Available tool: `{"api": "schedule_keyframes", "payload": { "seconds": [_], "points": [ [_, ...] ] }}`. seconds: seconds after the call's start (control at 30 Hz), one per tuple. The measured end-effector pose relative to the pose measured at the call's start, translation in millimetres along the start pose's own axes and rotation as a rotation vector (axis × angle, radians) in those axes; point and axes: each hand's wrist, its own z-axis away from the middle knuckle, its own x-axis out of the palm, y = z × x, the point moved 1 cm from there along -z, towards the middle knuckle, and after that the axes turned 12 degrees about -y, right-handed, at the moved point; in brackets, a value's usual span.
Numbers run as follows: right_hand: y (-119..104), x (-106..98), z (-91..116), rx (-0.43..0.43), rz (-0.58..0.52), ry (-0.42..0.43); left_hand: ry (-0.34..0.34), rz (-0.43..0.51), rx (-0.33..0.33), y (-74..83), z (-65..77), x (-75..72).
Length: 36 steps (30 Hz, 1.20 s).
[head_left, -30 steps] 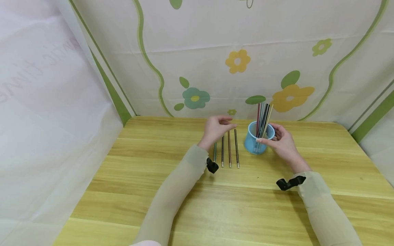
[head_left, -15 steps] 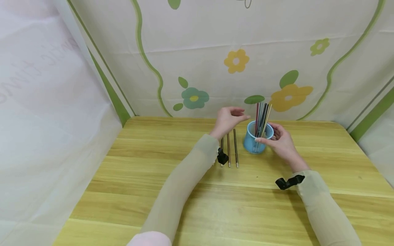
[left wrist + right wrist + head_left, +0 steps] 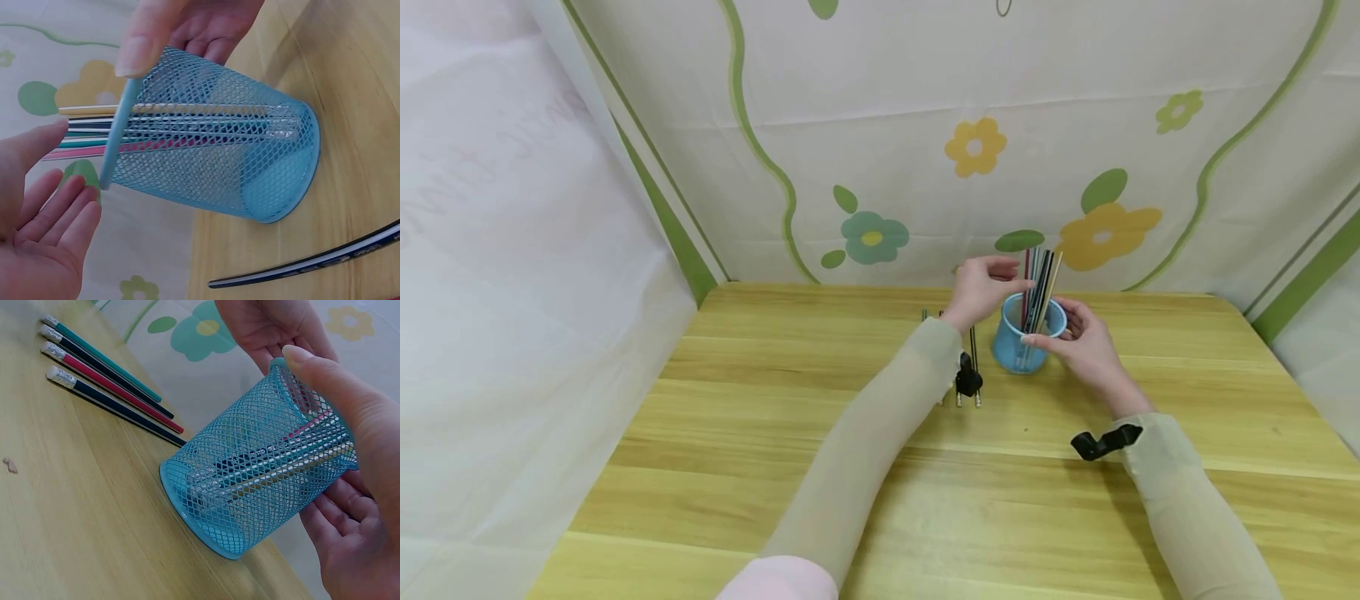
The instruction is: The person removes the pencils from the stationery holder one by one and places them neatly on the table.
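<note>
A blue mesh pencil cup stands upright on the table, holding several pencils with their eraser ends down. My right hand grips the cup from its right side, thumb over the rim and fingers round the far wall. Just left of the rim is my left hand, thumb and fingers apart on either side of the pencil tops, thumb tip overlapping them in the left wrist view. Several more pencils, green, red and dark, lie side by side left of the cup, partly covered by my left forearm in the head view.
The wooden table ends at the back against a white curtain printed with flowers. Another white cloth hangs along the left side. A small brown speck lies on the tabletop near the pencils.
My left hand has moved right, from above the lying pencils to the tops of the pencils in the cup. My right hand has kept its hold on the cup.
</note>
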Motion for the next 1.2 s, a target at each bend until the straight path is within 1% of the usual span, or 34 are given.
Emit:
{"api": "schedule_keyframes", "payload": {
  "seconds": [0.13,0.33,0.43,0.53,0.67,0.8,1.07,1.2],
  "points": [
    [0.7,0.8,0.5,-0.008,-0.005,0.005,-0.001,0.001,-0.005,-5.0,0.9,4.2],
    [5.1,1.2,-0.5,0.000,-0.009,0.009,-0.022,-0.020,-0.036,-16.9,2.9,10.6],
    [6.2,1.0,-0.5,0.001,-0.005,0.004,-0.023,-0.035,-0.026,-22.3,3.4,14.2],
    [4.3,1.4,0.6,0.005,-0.006,0.001,-0.024,-0.030,-0.016,-25.8,3.7,17.6],
    [-5.7,3.7,3.5,0.011,-0.005,-0.006,-0.020,-0.016,-0.035,-26.7,4.8,19.7],
    [-12.3,5.2,5.4,0.010,-0.008,-0.012,-0.010,-0.028,-0.053,-26.2,6.1,20.9],
    [4.1,2.6,-1.0,0.002,0.000,-0.005,0.016,0.011,-0.035,-29.1,6.7,20.6],
    [4.7,2.1,-0.6,0.005,0.007,-0.002,0.023,0.005,-0.026,-30.7,6.2,20.0]
  ]
}}
